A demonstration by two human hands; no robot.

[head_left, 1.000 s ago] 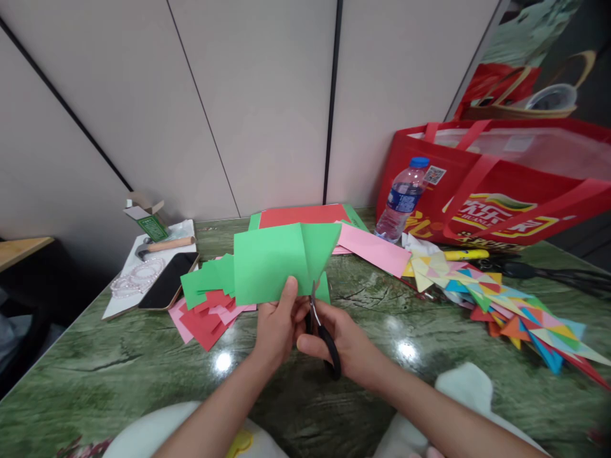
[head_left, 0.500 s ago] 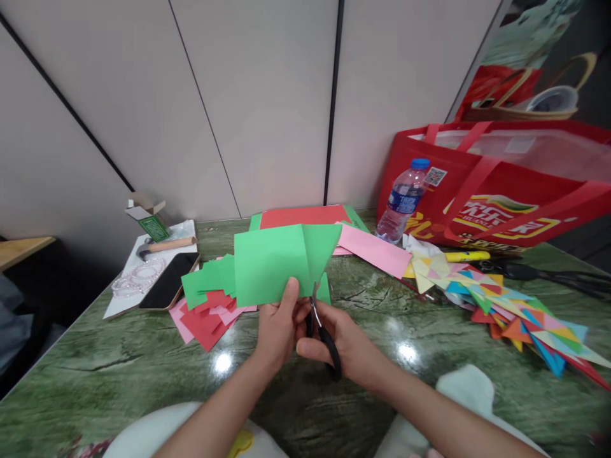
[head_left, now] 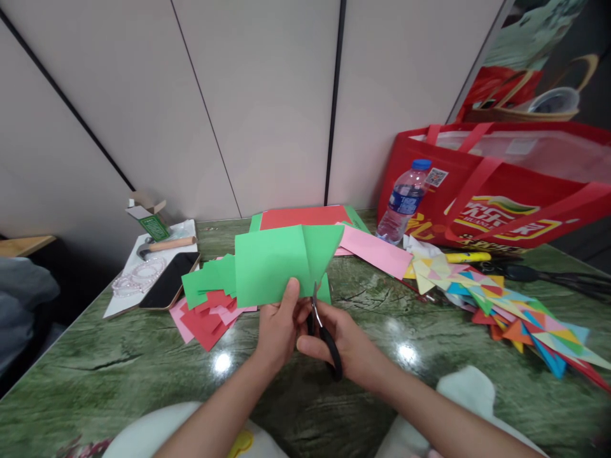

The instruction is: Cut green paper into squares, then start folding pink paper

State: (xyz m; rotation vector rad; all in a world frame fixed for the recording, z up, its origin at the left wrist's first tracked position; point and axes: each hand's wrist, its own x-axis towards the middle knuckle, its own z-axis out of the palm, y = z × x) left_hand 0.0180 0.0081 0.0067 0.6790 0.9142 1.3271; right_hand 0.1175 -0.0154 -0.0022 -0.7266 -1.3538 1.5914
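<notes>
Scissors [head_left: 332, 350] are sitting in the right hand [head_left: 356, 348], thumb and fingers wrapping the black handles; I am not managing to tell how far apart the blades are standing. They are pointing away from the person and meeting the lower right of a green sheet [head_left: 271, 264]. The left hand [head_left: 277, 331] is pinching that sheet at its bottom edge, thumb lying on top, the other fingers mostly hiding beneath. A crease is running down the sheet, and its right edge is slanting inward toward the blades. The two hands are sitting so close that hardly any room is showing between them; nearer the person, the forearms are spreading apart over the tabletop [head_left: 405, 407].

Just left of the sheet, green pieces [head_left: 212, 277] and red pieces [head_left: 209, 329] of paper are lying heaped, hemming in that side. Past them a phone [head_left: 168, 283] is lying alongside a white board [head_left: 113, 306], which is bearing beads [head_left: 143, 272] and a hammer [head_left: 172, 243]. Behind the sheet, red paper [head_left: 305, 217] is lying near the wall [head_left: 267, 114], and a pink strip [head_left: 377, 252] is angling rightward. Wider room is opening between the right hand and some folded paper [head_left: 508, 304]. Farther back, a bottle [head_left: 405, 202] is standing before a red bag [head_left: 458, 181].
</notes>
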